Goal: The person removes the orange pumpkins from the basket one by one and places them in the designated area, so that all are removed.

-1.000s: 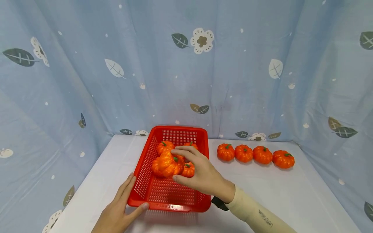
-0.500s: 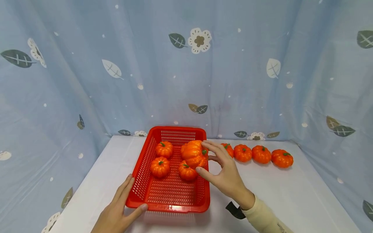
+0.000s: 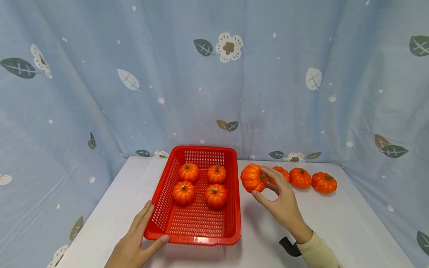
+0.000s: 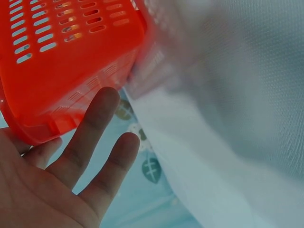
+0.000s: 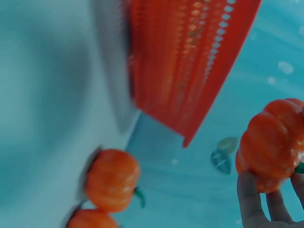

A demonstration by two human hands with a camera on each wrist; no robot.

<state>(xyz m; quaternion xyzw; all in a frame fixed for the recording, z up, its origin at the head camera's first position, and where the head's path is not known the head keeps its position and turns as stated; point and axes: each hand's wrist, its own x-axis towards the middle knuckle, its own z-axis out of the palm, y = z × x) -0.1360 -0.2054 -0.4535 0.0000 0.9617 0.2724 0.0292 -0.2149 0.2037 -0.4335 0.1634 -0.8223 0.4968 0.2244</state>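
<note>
Right hand (image 3: 284, 203): pinching a pumpkin (image 3: 252, 178) by its side, right of centre frame.
Pumpkin: lying to that hand's upper left, hanging just right of the basket (image 3: 238, 208), its stem pointing palmward; gleaming orange, squat, ribbed.
Left hand (image 3: 134, 234): resting lower left, fingers straight (merely touching the basket).

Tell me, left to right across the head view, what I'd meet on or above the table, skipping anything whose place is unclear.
Left hand → red basket → held pumpkin → right hand → rightmost pumpkin.
</note>
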